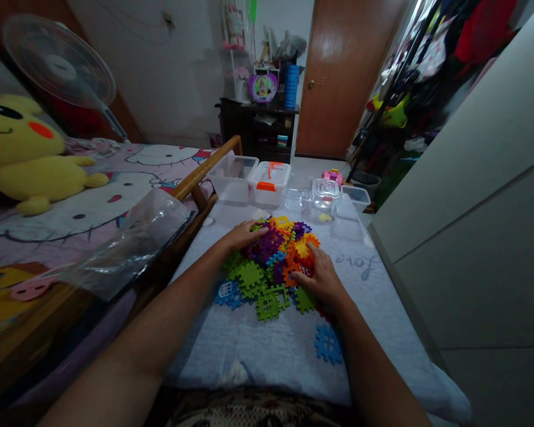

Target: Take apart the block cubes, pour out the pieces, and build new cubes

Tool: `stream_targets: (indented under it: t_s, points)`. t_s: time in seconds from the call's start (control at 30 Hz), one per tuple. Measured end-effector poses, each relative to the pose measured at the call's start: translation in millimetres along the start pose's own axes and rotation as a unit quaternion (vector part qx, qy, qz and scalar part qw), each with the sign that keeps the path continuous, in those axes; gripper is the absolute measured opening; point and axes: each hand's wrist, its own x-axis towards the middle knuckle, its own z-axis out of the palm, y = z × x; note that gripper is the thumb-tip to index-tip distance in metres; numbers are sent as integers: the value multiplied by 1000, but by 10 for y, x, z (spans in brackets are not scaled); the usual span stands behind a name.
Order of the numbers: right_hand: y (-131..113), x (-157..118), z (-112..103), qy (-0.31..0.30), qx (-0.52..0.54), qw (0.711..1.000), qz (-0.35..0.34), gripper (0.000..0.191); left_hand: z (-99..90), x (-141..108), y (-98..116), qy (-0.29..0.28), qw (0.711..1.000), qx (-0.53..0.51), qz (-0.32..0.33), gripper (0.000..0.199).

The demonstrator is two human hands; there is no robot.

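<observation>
A heap of plastic interlocking tiles in purple, orange, yellow, green and blue lies on the cloth-covered table. My left hand rests against the heap's far left side, fingers stretched over the purple tiles. On the right side, my right hand has its thumb and fingers apart around the orange tiles, touching them. Green tiles spread along the near edge of the heap. One blue tile lies alone beside my right forearm.
Beyond the heap stand a clear open bin, a lidded box with orange latches and several smaller clear containers. A wooden bed rail and a plastic bag border the left. A white cabinet rises at right.
</observation>
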Motion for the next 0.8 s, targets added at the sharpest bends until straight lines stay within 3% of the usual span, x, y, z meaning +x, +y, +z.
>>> stream_targets:
  t_s: [0.13,0.23,0.43,0.6,0.8]
  points:
    - [-56,29,-3,-9,28,999,-14,87,6,-77,151,-39,989,-132,53,78]
    - [-70,44,-10,-23,41,999,-10,89,-11,-107,255,-56,973,-216,59,72]
    - [-63,62,17,-31,61,998,-16,87,31,-107,410,-111,946,-295,81,60]
    - [-108,78,38,-20,98,995,-30,83,173,-121,649,-132,948,-257,135,59]
    - [-12,62,-95,43,92,994,-30,63,251,-300,1112,-149,946,-110,266,42]
